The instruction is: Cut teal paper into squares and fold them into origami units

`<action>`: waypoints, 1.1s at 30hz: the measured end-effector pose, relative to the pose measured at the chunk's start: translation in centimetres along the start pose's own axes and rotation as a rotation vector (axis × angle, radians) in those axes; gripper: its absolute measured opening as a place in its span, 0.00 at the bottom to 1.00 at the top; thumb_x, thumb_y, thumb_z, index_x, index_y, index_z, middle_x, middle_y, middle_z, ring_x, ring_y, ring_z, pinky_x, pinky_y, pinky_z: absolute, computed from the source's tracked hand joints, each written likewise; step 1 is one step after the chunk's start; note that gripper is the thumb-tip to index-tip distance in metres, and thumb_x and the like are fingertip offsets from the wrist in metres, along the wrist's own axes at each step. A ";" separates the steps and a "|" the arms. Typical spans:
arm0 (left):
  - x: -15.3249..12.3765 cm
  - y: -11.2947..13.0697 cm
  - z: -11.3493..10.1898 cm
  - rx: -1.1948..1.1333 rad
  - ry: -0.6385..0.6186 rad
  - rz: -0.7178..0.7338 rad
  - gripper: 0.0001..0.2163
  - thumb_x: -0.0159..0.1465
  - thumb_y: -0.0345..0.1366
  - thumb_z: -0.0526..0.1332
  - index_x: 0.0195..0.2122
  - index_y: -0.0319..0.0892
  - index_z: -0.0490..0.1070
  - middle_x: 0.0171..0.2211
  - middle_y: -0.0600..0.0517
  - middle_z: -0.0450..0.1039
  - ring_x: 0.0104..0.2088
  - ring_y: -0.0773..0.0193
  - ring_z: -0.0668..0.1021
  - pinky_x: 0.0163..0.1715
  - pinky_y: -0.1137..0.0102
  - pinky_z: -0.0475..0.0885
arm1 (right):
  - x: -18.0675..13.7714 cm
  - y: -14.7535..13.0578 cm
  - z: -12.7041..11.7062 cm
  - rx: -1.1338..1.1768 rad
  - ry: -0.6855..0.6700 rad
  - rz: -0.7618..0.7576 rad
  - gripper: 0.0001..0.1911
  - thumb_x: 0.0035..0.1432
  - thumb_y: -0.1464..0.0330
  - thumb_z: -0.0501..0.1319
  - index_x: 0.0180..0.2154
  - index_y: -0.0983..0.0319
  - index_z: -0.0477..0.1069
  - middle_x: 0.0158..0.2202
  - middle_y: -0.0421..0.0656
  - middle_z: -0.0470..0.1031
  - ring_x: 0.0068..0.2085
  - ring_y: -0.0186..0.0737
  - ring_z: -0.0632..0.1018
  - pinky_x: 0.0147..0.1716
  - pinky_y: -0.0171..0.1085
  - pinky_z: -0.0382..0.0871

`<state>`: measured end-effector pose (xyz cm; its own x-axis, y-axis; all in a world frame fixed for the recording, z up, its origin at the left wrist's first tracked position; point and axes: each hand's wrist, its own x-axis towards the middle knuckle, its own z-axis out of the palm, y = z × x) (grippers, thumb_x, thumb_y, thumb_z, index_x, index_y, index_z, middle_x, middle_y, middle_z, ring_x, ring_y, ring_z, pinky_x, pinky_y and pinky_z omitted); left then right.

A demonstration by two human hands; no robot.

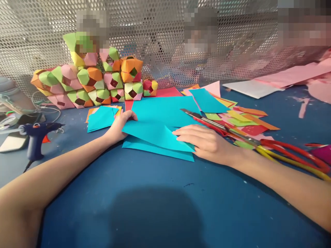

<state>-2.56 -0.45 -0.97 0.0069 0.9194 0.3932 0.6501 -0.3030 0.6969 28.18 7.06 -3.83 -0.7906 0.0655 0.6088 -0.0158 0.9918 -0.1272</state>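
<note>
Both hands are at a blue sheet of paper [152,136] whose near part is lifted and bent over. My left hand [121,125] grips its left edge, thumb side toward the sheet. At the right end, my right hand [204,141] has its fingers bent onto the same sheet, its thumb hidden. Another blue layer [160,150] shows under the near edge, and a larger blue sheet [162,108] lies behind. Beside my right hand rest scissors with red and yellow handles [292,155] and a red cutter knife [207,121], blade toward the blue paper.
Folded paper balls [94,77] are stacked along the perforated metal screen [160,31]. At left lie small blue squares [102,119] and a blue glue gun [36,137]. Coloured scraps [248,120] spread at right, with pink paper [292,77] behind. Blurred people show beyond the screen.
</note>
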 end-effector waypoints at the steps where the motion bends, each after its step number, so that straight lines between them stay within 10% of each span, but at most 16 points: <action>1: 0.1 0.1 -0.1 0.027 -0.032 0.020 0.12 0.48 0.24 0.62 0.34 0.41 0.73 0.33 0.52 0.73 0.35 0.60 0.74 0.41 0.69 0.67 | 0.0 0.0 -0.2 -0.044 -0.022 -0.028 0.25 0.54 0.81 0.52 0.48 0.54 0.74 0.50 0.45 0.77 0.51 0.47 0.77 0.49 0.49 0.73; 15: -2.1 -0.7 -3.4 0.505 -0.344 0.678 0.17 0.61 0.25 0.58 0.52 0.40 0.64 0.59 0.36 0.61 0.59 0.49 0.68 0.53 0.55 0.70 | 1.2 -1.8 -1.2 -0.358 -0.134 -0.211 0.15 0.62 0.82 0.49 0.43 0.67 0.71 0.44 0.51 0.79 0.45 0.44 0.79 0.44 0.45 0.76; 33: -3.4 1.1 -2.9 0.329 -0.466 0.537 0.04 0.63 0.26 0.58 0.35 0.39 0.71 0.35 0.48 0.71 0.37 0.65 0.74 0.37 0.70 0.70 | 1.1 -3.5 -2.7 -0.245 -0.338 0.004 0.12 0.60 0.79 0.52 0.38 0.66 0.73 0.40 0.51 0.76 0.38 0.44 0.76 0.36 0.43 0.71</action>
<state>-4.08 -4.62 0.19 0.6548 0.7007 0.2832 0.6590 -0.7129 0.2399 29.03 3.93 -0.63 -0.9475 0.0704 0.3120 0.1020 0.9911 0.0861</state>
